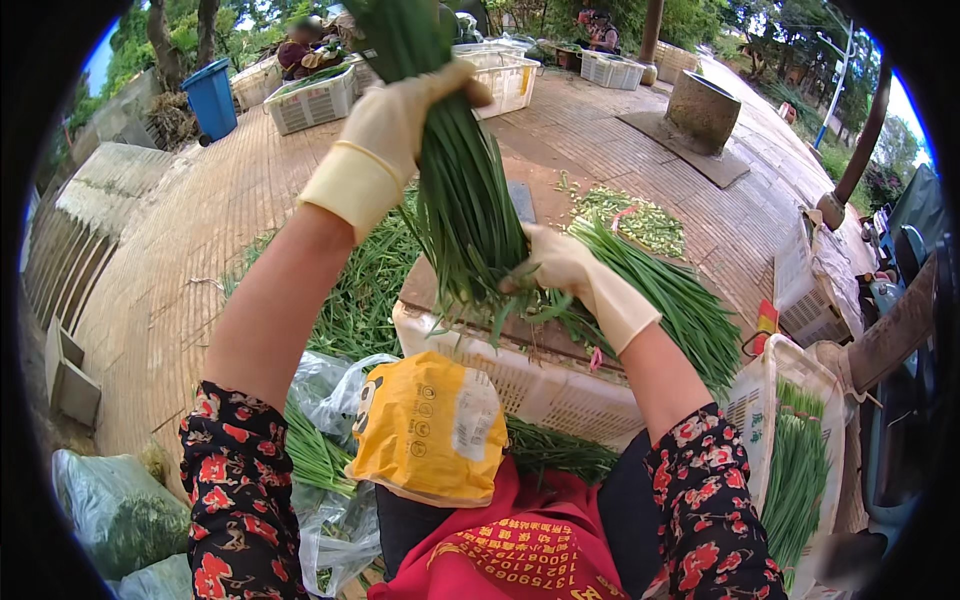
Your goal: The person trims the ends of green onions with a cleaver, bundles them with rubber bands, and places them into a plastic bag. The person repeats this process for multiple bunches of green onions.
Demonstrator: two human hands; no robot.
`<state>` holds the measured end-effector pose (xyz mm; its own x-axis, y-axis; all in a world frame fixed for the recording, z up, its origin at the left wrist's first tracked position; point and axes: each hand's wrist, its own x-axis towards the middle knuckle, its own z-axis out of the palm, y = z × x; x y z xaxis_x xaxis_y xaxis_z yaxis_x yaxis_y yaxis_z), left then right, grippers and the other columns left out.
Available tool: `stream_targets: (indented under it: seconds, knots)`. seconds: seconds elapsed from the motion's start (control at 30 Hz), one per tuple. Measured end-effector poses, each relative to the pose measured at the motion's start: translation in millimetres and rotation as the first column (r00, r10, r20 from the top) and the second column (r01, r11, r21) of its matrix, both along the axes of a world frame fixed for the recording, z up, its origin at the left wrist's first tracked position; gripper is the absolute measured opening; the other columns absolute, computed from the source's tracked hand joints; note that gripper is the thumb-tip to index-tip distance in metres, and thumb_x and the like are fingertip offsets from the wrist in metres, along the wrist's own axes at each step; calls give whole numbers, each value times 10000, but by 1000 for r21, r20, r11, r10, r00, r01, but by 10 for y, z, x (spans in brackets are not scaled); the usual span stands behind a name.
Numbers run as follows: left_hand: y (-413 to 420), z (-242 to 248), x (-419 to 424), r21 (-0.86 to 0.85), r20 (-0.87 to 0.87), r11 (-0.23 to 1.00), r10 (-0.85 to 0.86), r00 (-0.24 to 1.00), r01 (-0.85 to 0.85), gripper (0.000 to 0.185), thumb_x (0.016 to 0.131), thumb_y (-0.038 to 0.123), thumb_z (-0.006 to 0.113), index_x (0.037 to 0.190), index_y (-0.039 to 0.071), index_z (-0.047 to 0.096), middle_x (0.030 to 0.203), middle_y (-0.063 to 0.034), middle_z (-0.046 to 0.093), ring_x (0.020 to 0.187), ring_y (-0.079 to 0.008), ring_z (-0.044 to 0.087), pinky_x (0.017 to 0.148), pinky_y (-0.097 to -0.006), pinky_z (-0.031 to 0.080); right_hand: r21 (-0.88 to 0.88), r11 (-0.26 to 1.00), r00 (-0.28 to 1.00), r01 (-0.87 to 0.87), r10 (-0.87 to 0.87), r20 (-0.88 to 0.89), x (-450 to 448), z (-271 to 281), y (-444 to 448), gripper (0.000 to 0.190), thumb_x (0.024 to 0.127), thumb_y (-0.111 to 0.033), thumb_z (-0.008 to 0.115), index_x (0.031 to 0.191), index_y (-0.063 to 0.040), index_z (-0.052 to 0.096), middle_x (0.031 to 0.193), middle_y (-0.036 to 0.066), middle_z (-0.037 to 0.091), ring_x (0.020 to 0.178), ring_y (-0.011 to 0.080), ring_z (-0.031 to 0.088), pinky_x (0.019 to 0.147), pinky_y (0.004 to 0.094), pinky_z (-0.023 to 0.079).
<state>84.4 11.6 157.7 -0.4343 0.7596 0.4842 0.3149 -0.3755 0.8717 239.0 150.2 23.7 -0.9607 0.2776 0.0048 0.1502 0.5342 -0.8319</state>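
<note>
My left hand, in a pale rubber glove, grips a thick bunch of garlic chives around its upper part. The bunch hangs slanting above a worn board laid on an upturned-looking white plastic crate. Gloved the same way, my right hand closes its fingers on leaves at the bunch's lower end. Loose bits dangle below those fingers. Beside it on the board lies another bunch of chives, with a pink tie near its pale cut ends.
Cut stem pieces lie past the board, and a leaf heap at left. A yellow paper bag rests near my lap. At right, a white crate holds tied chives. Farther off are a blue bin, crates and people.
</note>
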Motion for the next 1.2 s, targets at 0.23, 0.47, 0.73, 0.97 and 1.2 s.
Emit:
stream_targets:
  seconds: [0.23, 0.47, 0.73, 0.97, 1.2]
  knots:
    - [-774, 21, -633, -138, -776, 985, -171, 607, 101, 403, 988, 261, 432, 1331, 57, 486, 1335, -140, 539, 1231, -272, 529, 970, -403, 471, -493, 825, 858, 278, -444, -259, 1088, 3, -277, 633, 680, 67, 742, 1264, 24, 500, 992, 93, 687, 824, 158, 659, 753, 273, 551]
    - [-508, -156, -178, -145, 37, 984, -99, 994, 104, 325, 965, 215, 494, 1140, -25, 625, 1085, -113, 684, 921, -136, 664, 819, -278, 546, -810, 553, 794, 194, -574, -201, 1582, -271, -305, 455, 749, -29, 727, 1158, -17, 528, 870, 49, 648, 611, 120, 536, 568, 262, 465]
    - [-270, -50, 135, -177, -328, 983, -108, 938, 52, 360, 960, 244, 478, 1052, -81, 604, 1152, -186, 638, 986, -236, 646, 917, -329, 509, -751, 531, 623, 393, -754, -208, 1898, -538, -221, 116, 938, -155, 519, 1006, -65, 548, 755, 36, 603, 533, 71, 463, 448, 198, 320]
    - [-392, 246, 112, -182, -173, 983, -5, 985, -27, 215, 947, 178, 516, 944, -18, 602, 1000, -153, 684, 865, -194, 669, 803, -304, 552, 356, 643, 734, 678, -578, -357, 2122, -511, -161, 223, 933, -200, 514, 1036, -41, 632, 804, 179, 679, 717, 322, 652, 624, 394, 502]
    - [-348, 397, -71, 48, -708, 917, 310, 635, -395, 214, 909, 78, 535, 1060, 8, 669, 948, -138, 694, 846, -206, 686, 759, -307, 565, 468, 768, 875, 437, -484, -24, 2475, -1453, -507, 338, 852, -94, 555, 1188, -98, 595, 838, 219, 654, 808, 397, 637, 695, 448, 510]
